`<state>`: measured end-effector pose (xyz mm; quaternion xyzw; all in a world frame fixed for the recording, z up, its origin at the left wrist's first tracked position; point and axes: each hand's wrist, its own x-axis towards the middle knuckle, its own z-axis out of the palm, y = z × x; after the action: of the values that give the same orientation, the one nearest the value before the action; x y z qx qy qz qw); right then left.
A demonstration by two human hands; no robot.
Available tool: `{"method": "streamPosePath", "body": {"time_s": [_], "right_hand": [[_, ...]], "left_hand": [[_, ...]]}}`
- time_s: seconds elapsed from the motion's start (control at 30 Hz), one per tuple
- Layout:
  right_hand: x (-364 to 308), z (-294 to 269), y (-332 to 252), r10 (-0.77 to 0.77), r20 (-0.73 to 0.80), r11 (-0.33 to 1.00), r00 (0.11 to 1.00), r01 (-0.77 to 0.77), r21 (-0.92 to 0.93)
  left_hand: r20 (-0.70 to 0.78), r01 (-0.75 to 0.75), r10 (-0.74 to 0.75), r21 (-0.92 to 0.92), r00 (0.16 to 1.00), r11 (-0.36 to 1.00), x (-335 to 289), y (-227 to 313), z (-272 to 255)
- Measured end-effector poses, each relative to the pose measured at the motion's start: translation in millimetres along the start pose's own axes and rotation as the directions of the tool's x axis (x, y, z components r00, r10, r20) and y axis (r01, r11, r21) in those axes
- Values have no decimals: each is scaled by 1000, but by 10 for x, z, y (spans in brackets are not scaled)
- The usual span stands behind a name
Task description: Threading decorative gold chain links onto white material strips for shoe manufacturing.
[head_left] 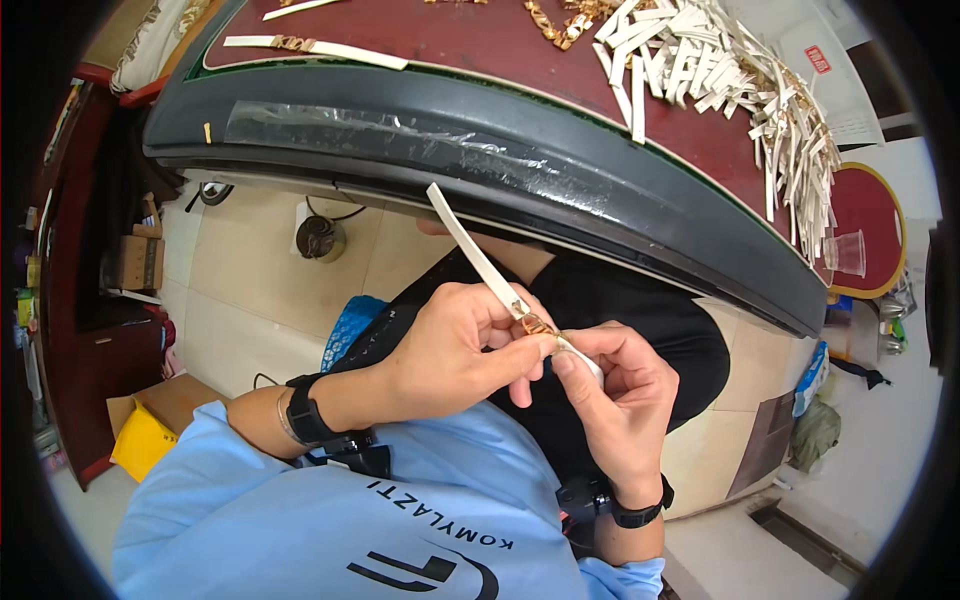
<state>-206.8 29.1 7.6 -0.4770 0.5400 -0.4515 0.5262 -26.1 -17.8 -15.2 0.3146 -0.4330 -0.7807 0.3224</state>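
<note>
Between my two hands is a white strap with a gold chain piece (pixel 538 325) in its middle. One long white end (pixel 465 240) sticks up and to the left, past my fingers. My left hand (pixel 455 345) is closed on the strap, its thumb pressed near the chain links. The fingers of my right hand (pixel 622 385) pinch the strap's other white end, just beyond the links. Fingertips partly cover the join between chain and strap. Both hands are over my lap, below the table's edge.
A dark red table top (pixel 480 65) with a thick dark padded edge (pixel 420 150) lies ahead. On it are a finished-looking white strap with gold links (pixel 310 48) and a big heap of similar straps (pixel 720 80). At right stands a round red stool (pixel 868 215) with a clear plastic cup (pixel 846 254).
</note>
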Motion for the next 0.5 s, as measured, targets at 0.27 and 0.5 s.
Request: {"method": "streamPosePath", "body": {"time_s": [0.27, 0.5], "right_hand": [[133, -101, -317, 37, 52, 999, 998, -35, -35], [707, -636, -857, -182, -103, 968, 978, 160, -196]], "left_hand": [[51, -82, 83, -23, 995, 996, 81, 215, 23], [15, -230, 235, -161, 972, 960, 142, 335, 76]]}}
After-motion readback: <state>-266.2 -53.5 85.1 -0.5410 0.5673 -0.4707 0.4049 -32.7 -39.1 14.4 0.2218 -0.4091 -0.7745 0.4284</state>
